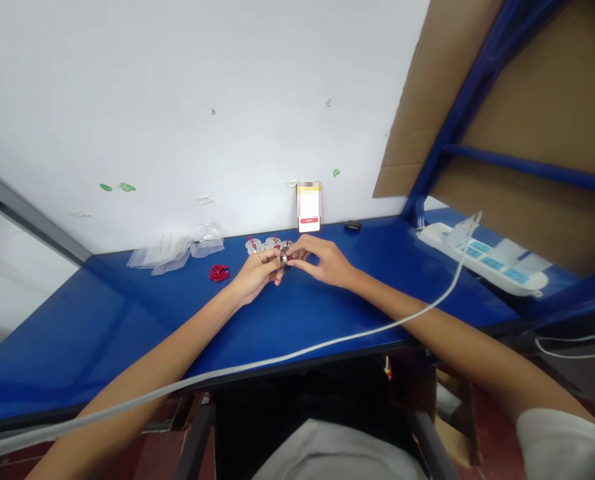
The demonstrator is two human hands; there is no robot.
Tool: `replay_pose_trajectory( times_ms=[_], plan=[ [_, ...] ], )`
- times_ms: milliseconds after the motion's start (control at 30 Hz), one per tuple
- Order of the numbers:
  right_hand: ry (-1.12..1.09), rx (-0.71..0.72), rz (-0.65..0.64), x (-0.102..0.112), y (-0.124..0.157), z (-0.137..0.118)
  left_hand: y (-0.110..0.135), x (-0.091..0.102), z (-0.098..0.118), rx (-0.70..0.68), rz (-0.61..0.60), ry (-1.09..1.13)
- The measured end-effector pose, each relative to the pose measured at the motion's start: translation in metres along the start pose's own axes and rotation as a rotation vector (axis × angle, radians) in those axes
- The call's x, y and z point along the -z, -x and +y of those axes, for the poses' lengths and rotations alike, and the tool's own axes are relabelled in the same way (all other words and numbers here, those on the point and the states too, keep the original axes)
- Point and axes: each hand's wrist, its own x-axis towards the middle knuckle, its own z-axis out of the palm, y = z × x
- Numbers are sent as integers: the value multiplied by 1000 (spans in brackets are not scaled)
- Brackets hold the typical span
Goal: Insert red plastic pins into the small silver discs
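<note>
My left hand [254, 273] and my right hand [322, 261] meet over the far middle of the blue table [102, 320]. Together they pinch a small round silver part [284, 255] with a bit of red on it. Both sets of fingers are closed around it. Just behind the hands lie a few small clear bags with red pieces [267, 244]. A little heap of red pieces [219, 272] lies to the left of my left hand.
Empty clear plastic bags [177, 250] lie at the back left by the white wall. A phone [309, 207] leans on the wall, a small black object [352, 226] beside it. A white power strip [482, 257] sits at right; its white cable [287, 353] crosses the table's front.
</note>
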Motion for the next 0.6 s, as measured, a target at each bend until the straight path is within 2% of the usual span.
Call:
replay_pose_trajectory(
  times_ms=[167, 367, 467, 600],
  plan=[
    [41, 28, 20, 3, 2, 7, 0, 0, -1, 14, -26, 3],
    [110, 91, 5, 6, 4, 4, 3, -4, 4, -5, -1, 2],
    [181, 125, -12, 7, 4, 2, 3, -5, 3, 15, -9, 4],
    [323, 98, -65, 8, 3, -1, 1, -4, 0, 22, -25, 10]
  ],
)
